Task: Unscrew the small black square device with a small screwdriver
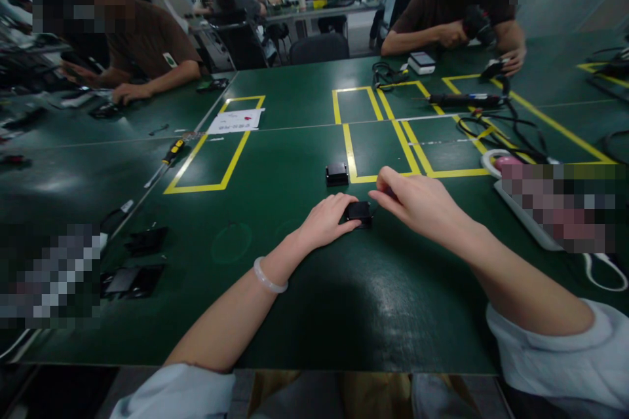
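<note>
My left hand (330, 217) rests on the green table, thumb and fingers closed on the left side of a small black rectangular part (360, 211). Just right of that part is my right hand (410, 195), its fingers curled together in a pinch close to the part's edge. Whatever sits in the pinch is too small or hidden to name. A second black block-like part (337, 173) stands a little beyond my left hand, touched by neither hand.
Yellow tape rectangles (383, 178) mark the green tabletop (295, 314). Black parts (132, 280) lie at left, near a yellow-black screwdriver (173, 152). A paper sheet (236, 120) lies farther back. Black cables (515, 127) and a pen-shaped black tool (466, 100) are at right. Co-workers sit opposite.
</note>
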`<state>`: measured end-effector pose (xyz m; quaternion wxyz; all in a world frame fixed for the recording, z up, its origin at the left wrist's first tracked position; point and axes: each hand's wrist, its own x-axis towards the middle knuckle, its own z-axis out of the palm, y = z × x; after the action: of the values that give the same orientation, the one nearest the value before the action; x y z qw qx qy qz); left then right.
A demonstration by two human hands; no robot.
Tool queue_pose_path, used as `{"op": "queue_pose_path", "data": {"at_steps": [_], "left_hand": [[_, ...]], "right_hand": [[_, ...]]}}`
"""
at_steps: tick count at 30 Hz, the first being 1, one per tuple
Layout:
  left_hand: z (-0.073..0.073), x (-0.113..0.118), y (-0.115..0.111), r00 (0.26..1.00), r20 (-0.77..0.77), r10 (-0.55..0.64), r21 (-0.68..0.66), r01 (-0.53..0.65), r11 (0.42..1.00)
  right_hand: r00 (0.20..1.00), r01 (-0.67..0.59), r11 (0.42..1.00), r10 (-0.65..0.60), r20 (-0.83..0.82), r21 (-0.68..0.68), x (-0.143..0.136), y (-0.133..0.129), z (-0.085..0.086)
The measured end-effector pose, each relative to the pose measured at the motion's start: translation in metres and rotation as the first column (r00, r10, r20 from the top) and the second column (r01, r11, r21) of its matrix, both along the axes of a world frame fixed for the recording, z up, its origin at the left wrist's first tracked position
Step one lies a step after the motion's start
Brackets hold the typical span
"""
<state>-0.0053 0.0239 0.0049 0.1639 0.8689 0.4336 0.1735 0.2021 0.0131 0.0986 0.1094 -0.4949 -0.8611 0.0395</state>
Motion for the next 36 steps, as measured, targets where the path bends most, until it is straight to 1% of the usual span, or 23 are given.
{"op": "queue_pose_path", "data": {"at_steps": [8,13,18,21,26,31,36], "left_hand": [[0.0005,0.0003,0.0001,1.0,-0.019,-0.005,0.0,0.005,1.0],[0.0005,0.0,0.0004,1.0,-0.019,-0.005,-0.005,0.005,1.0],[-0.0007,-0.0001,0.0006,1.0,-0.003,-0.006,-0.005,0.005,1.0],[-0.001,-0.0001,0.0004,1.0,0.003,0.0,-0.005,0.0,1.0],[-0.0005,-0.0002,0.0001,1.0,0.004,-0.003,-0.008,0.003,1.0],[-0.0006,0.0,0.0003,1.0,0.007,-0.004,0.0,0.004,1.0],[-0.0007,0.0001,0.001,1.0,-0.006,0.0,-0.013,0.0,1.0]], "right_hand": [[1.0,0.005,1.0,-0.004,0.025,-0.03,0.003,0.0048,0.0025],[1.0,-0.014,1.0,0.014,0.015,-0.005,0.0008,0.0032,0.0013],[0.999,0.01,1.0,-0.011,0.037,0.022,-0.0027,0.0014,-0.0009],[1.0,0.01,1.0,-0.01,0.021,0.0,-0.0032,0.0007,-0.0015],[0.998,-0.046,0.998,0.044,-0.035,-0.053,0.0005,-0.0015,0.0008],[0.998,-0.061,0.996,0.059,-0.036,-0.06,0.0009,-0.0029,0.0031],[1.0,-0.004,1.0,0.004,-0.018,-0.002,0.0,0.0006,-0.0008]]}}
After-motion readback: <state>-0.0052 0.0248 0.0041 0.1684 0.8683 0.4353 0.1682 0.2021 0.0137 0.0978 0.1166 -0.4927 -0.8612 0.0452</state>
